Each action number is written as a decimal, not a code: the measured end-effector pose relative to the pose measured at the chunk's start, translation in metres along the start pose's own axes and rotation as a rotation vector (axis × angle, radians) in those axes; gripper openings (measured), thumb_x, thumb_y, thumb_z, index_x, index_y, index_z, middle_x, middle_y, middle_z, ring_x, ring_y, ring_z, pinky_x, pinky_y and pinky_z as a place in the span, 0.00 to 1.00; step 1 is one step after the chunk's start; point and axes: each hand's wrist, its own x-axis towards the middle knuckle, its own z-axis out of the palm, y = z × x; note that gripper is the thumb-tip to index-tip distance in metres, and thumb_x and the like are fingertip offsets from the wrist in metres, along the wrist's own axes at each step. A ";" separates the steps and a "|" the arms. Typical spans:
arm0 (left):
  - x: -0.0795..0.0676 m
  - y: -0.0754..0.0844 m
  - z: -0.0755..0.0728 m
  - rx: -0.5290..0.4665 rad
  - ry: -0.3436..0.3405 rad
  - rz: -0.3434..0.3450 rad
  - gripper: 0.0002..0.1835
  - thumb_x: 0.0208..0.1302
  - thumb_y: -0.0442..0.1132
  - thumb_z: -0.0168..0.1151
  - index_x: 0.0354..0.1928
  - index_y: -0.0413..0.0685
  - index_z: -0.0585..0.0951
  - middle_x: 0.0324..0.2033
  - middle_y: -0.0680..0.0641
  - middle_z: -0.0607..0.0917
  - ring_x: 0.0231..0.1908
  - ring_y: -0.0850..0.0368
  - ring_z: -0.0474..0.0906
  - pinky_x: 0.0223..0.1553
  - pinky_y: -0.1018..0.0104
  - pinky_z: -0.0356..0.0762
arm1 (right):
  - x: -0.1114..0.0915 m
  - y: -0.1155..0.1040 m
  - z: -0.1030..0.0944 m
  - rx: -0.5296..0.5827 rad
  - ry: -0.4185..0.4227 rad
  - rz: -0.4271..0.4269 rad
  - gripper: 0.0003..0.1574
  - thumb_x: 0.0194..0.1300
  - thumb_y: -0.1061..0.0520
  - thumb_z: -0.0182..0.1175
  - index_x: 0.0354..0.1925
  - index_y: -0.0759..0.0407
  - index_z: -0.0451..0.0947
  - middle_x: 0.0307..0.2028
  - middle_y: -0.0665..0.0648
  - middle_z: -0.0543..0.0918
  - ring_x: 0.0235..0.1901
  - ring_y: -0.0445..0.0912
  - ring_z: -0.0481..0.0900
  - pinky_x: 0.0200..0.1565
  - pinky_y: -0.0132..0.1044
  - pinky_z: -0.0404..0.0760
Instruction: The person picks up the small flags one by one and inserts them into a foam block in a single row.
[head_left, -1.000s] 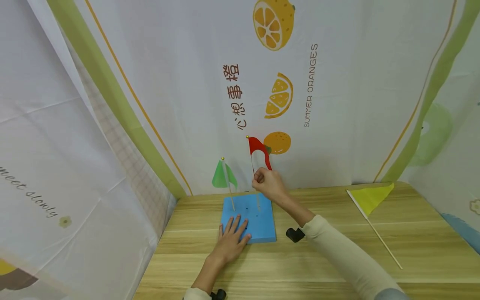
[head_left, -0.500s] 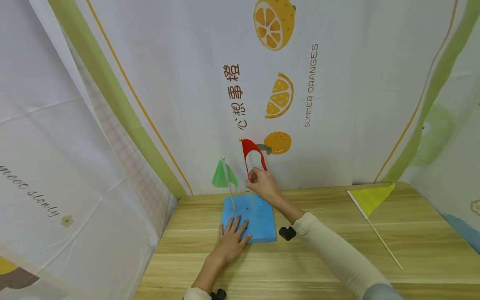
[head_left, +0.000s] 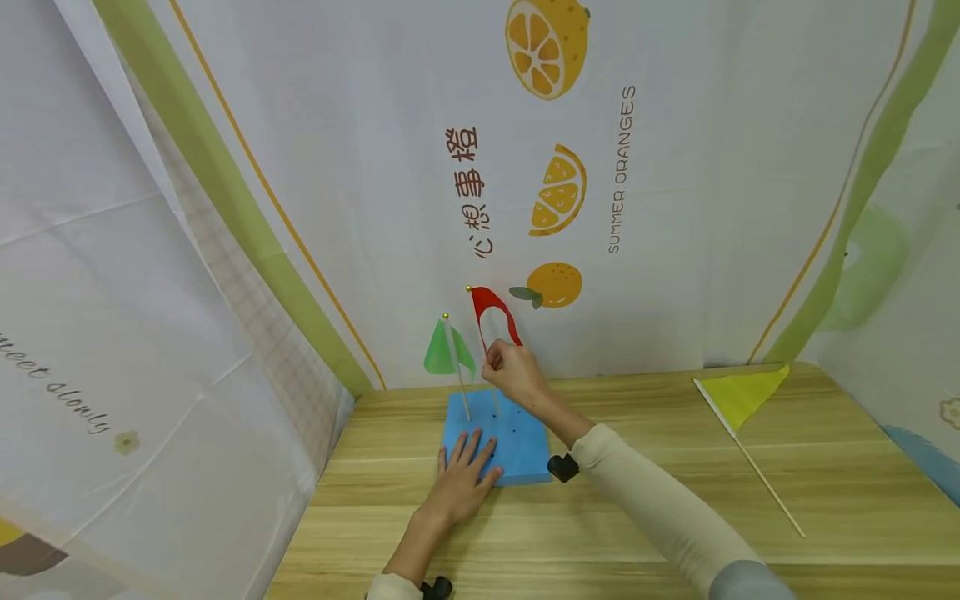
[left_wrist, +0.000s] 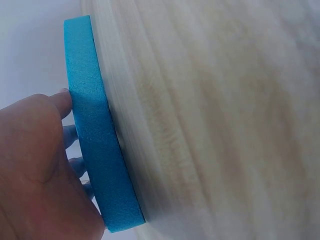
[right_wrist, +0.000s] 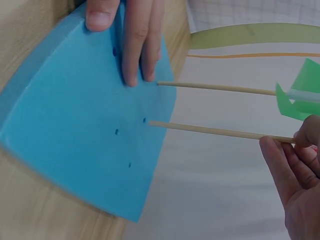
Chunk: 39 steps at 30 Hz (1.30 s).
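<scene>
My left hand [head_left: 461, 483] lies with fingers spread on the near left part of a blue foam block [head_left: 528, 457]. My right hand [head_left: 517, 375] pinches the wooden stick of a small red-and-white flag [head_left: 486, 297] above the block. In the right wrist view the stick's lower end [right_wrist: 155, 123] is close beside a small hole [right_wrist: 144, 120]; whether it touches the foam I cannot tell. A green flag [head_left: 441, 354] stands in the block, just left of the red one. Several other small dark holes show in the foam.
A yellow flag [head_left: 742, 397] on a wooden stick lies on the right side of the wood-grain table [head_left: 645, 533]. Behind the table hangs a white curtain [head_left: 375, 208] printed with oranges; more curtain closes off the left and right sides.
My right hand has carried the red-and-white flag leftward and slightly down, bringing it nearer the green flag. The left hand has stayed on the foam block.
</scene>
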 end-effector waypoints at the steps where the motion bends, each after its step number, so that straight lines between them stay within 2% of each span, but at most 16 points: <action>1: 0.000 0.000 0.000 0.002 -0.001 -0.001 0.35 0.85 0.60 0.45 0.84 0.49 0.63 0.85 0.37 0.54 0.84 0.30 0.45 0.78 0.20 0.38 | 0.000 0.000 0.001 0.000 0.001 -0.002 0.05 0.69 0.64 0.68 0.35 0.61 0.81 0.31 0.58 0.89 0.30 0.46 0.87 0.37 0.37 0.89; 9: -0.001 0.001 -0.001 0.005 -0.006 -0.008 0.35 0.85 0.60 0.46 0.83 0.49 0.64 0.85 0.38 0.55 0.84 0.31 0.45 0.78 0.21 0.38 | -0.001 0.008 0.011 -0.006 0.013 -0.020 0.07 0.68 0.65 0.69 0.33 0.61 0.80 0.30 0.58 0.88 0.30 0.47 0.87 0.37 0.41 0.89; 28: -0.001 0.003 -0.002 0.019 -0.016 -0.018 0.35 0.85 0.60 0.46 0.84 0.50 0.63 0.85 0.38 0.54 0.84 0.32 0.45 0.78 0.21 0.38 | -0.001 0.012 0.016 0.021 0.040 -0.003 0.06 0.69 0.65 0.69 0.35 0.62 0.81 0.33 0.59 0.89 0.33 0.50 0.89 0.40 0.42 0.91; 35: 0.000 0.003 -0.002 0.017 -0.024 -0.028 0.35 0.85 0.60 0.46 0.84 0.50 0.63 0.85 0.39 0.54 0.85 0.32 0.45 0.79 0.22 0.38 | -0.005 0.019 0.023 -0.039 -0.015 0.006 0.06 0.70 0.62 0.69 0.35 0.59 0.82 0.33 0.56 0.89 0.33 0.47 0.89 0.39 0.38 0.89; 39: -0.001 0.003 -0.003 0.011 -0.024 -0.027 0.35 0.85 0.60 0.46 0.84 0.50 0.63 0.85 0.38 0.54 0.84 0.31 0.45 0.78 0.21 0.38 | -0.007 0.021 0.024 -0.051 -0.004 -0.001 0.06 0.70 0.62 0.70 0.35 0.59 0.82 0.32 0.57 0.90 0.33 0.48 0.90 0.38 0.40 0.89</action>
